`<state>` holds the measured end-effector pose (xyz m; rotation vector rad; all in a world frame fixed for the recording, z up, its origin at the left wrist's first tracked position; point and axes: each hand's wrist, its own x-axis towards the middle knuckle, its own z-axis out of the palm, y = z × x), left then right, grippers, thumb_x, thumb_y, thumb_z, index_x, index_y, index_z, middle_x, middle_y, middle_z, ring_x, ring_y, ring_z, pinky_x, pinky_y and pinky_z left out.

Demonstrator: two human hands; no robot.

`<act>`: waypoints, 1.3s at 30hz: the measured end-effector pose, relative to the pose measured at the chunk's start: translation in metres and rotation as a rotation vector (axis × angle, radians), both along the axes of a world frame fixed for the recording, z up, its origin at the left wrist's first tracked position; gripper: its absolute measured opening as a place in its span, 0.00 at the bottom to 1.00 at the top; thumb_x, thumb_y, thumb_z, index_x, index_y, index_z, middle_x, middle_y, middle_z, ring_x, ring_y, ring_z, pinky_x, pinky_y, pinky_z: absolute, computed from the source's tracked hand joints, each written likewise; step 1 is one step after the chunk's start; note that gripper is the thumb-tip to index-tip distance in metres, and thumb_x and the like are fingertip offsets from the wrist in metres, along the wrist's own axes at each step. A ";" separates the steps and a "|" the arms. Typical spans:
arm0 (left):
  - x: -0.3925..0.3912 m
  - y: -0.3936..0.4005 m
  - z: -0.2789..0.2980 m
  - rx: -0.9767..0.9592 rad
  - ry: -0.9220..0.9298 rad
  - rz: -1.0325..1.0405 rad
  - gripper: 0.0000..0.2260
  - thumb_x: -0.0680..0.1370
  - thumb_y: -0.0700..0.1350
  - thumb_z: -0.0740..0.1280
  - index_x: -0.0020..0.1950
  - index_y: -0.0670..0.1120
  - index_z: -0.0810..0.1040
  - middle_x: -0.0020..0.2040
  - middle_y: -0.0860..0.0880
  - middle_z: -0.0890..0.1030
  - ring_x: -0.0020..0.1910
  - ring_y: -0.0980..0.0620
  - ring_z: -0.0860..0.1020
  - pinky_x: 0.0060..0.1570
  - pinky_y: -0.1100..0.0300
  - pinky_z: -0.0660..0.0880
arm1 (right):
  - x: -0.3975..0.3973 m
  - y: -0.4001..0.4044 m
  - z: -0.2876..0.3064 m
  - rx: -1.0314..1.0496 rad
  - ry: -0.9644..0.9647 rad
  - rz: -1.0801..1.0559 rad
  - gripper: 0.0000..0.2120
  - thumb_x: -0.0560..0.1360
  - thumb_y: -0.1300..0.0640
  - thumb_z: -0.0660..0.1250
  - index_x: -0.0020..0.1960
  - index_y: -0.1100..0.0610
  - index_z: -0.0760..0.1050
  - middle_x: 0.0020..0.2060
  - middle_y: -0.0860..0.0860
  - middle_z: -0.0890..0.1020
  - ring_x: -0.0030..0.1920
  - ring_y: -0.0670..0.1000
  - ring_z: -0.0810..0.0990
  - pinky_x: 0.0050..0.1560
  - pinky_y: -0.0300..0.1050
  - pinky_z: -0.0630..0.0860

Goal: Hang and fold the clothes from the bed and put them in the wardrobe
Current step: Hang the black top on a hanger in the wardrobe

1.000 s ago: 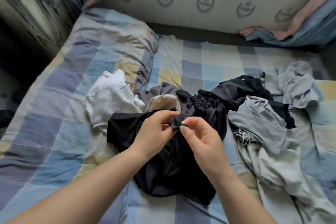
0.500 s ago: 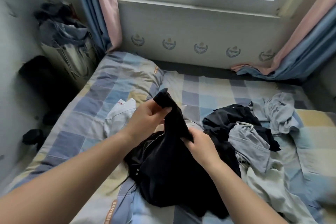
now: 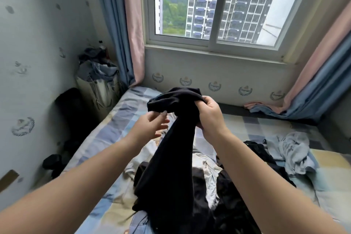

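Note:
A black garment [image 3: 171,154] hangs lifted above the bed, its top bunched into a roll. My right hand [image 3: 209,115] grips that bunched top with curled fingers. My left hand [image 3: 152,125] is beside it on the left, fingers loosely spread, fingertips touching the lower edge of the bunched cloth. Below lie a white garment [image 3: 204,169], more black clothes [image 3: 258,154] and a grey garment [image 3: 294,150] on the checked bed sheet [image 3: 117,131].
The window [image 3: 214,5] with pink and blue curtains [image 3: 125,24] is straight ahead. A bag piled with clothes [image 3: 98,78] stands at the bed's far left corner by the wall. Dark items [image 3: 53,163] lie on the floor at left.
The black garment has been raised from the pile to chest height. My right hand moved up to grip its top, my left hand let go and opened. The view tilted up towards the window.

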<state>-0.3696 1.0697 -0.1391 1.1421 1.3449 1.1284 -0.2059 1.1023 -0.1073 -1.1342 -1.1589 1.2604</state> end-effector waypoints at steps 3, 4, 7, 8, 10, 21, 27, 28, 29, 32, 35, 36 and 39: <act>0.003 -0.024 0.006 0.137 0.155 -0.152 0.09 0.74 0.51 0.71 0.52 0.52 0.76 0.46 0.57 0.82 0.48 0.60 0.80 0.48 0.65 0.75 | -0.012 -0.006 0.032 -0.013 0.124 0.047 0.05 0.79 0.61 0.59 0.47 0.54 0.72 0.45 0.54 0.79 0.46 0.52 0.79 0.43 0.48 0.79; 0.004 -0.028 0.010 0.171 0.257 -0.167 0.13 0.72 0.50 0.73 0.54 0.54 0.75 0.48 0.59 0.82 0.48 0.62 0.80 0.49 0.66 0.75 | -0.017 -0.010 0.042 0.003 0.143 0.080 0.05 0.79 0.62 0.59 0.49 0.54 0.72 0.46 0.55 0.79 0.48 0.52 0.80 0.43 0.48 0.80; 0.005 -0.028 0.027 0.268 0.448 -0.033 0.11 0.73 0.44 0.72 0.53 0.53 0.76 0.47 0.57 0.82 0.47 0.63 0.79 0.46 0.65 0.73 | -0.033 -0.021 0.064 0.080 0.128 0.182 0.07 0.79 0.63 0.60 0.55 0.58 0.73 0.49 0.58 0.81 0.49 0.54 0.82 0.43 0.47 0.82; 0.003 -0.027 0.032 0.291 0.452 0.002 0.09 0.74 0.43 0.70 0.53 0.51 0.78 0.46 0.56 0.83 0.46 0.62 0.79 0.45 0.66 0.73 | -0.035 -0.025 0.068 0.104 0.121 0.215 0.08 0.79 0.64 0.60 0.57 0.57 0.73 0.49 0.57 0.81 0.50 0.54 0.82 0.45 0.47 0.82; 0.004 -0.027 0.043 0.322 0.382 0.016 0.08 0.75 0.42 0.69 0.54 0.49 0.80 0.46 0.54 0.84 0.46 0.60 0.81 0.44 0.69 0.74 | -0.032 -0.035 0.068 0.188 0.035 0.239 0.10 0.78 0.64 0.62 0.57 0.54 0.73 0.48 0.52 0.82 0.49 0.50 0.82 0.50 0.45 0.81; 0.035 -0.008 0.106 0.339 -0.141 0.000 0.06 0.75 0.44 0.72 0.50 0.49 0.78 0.50 0.47 0.83 0.52 0.48 0.82 0.54 0.51 0.79 | 0.069 -0.106 -0.035 -0.042 -0.758 0.191 0.30 0.72 0.46 0.71 0.70 0.47 0.64 0.60 0.43 0.74 0.58 0.41 0.73 0.50 0.33 0.69; 0.056 0.001 0.124 0.316 -0.235 -0.094 0.10 0.76 0.45 0.71 0.54 0.46 0.75 0.50 0.47 0.81 0.49 0.49 0.81 0.46 0.56 0.80 | 0.082 -0.139 -0.048 -0.041 -0.902 -0.135 0.05 0.77 0.51 0.63 0.48 0.51 0.76 0.35 0.43 0.78 0.37 0.45 0.76 0.40 0.43 0.74; 0.057 0.004 0.122 0.300 -0.220 -0.118 0.10 0.76 0.45 0.71 0.55 0.46 0.76 0.51 0.47 0.81 0.50 0.49 0.81 0.48 0.54 0.80 | 0.082 -0.144 -0.042 -0.046 -0.788 -0.182 0.07 0.77 0.51 0.62 0.45 0.52 0.76 0.33 0.44 0.78 0.35 0.46 0.76 0.39 0.44 0.73; 0.058 0.006 0.119 0.289 -0.185 -0.147 0.12 0.75 0.46 0.71 0.56 0.45 0.76 0.52 0.46 0.81 0.51 0.48 0.81 0.52 0.52 0.79 | 0.082 -0.148 -0.034 -0.048 -0.646 -0.219 0.07 0.76 0.51 0.62 0.43 0.52 0.76 0.33 0.46 0.78 0.35 0.47 0.76 0.40 0.48 0.73; 0.061 0.012 0.100 0.280 -0.002 -0.269 0.15 0.74 0.47 0.72 0.59 0.44 0.76 0.54 0.45 0.82 0.54 0.46 0.80 0.58 0.47 0.77 | 0.076 -0.161 -0.003 -0.006 -0.287 -0.358 0.07 0.76 0.53 0.61 0.45 0.53 0.76 0.39 0.52 0.80 0.39 0.49 0.78 0.44 0.53 0.78; 0.065 0.013 0.078 0.211 0.115 -0.365 0.15 0.73 0.47 0.73 0.57 0.45 0.75 0.54 0.44 0.81 0.53 0.46 0.80 0.56 0.44 0.78 | 0.070 -0.171 0.029 0.079 0.093 -0.402 0.10 0.81 0.61 0.56 0.49 0.54 0.76 0.40 0.51 0.83 0.39 0.46 0.82 0.40 0.38 0.78; 0.067 0.010 0.074 0.174 0.134 -0.415 0.16 0.73 0.48 0.73 0.57 0.45 0.74 0.54 0.44 0.81 0.53 0.46 0.80 0.55 0.43 0.78 | 0.070 -0.174 0.037 0.103 0.177 -0.426 0.11 0.81 0.61 0.56 0.50 0.54 0.77 0.40 0.51 0.84 0.41 0.47 0.83 0.43 0.39 0.79; 0.071 0.001 0.066 0.082 0.178 -0.585 0.18 0.74 0.50 0.72 0.58 0.43 0.72 0.54 0.45 0.79 0.52 0.50 0.80 0.50 0.48 0.81 | 0.067 -0.187 0.054 0.152 0.338 -0.550 0.11 0.80 0.61 0.57 0.50 0.55 0.78 0.44 0.55 0.84 0.49 0.53 0.83 0.54 0.47 0.78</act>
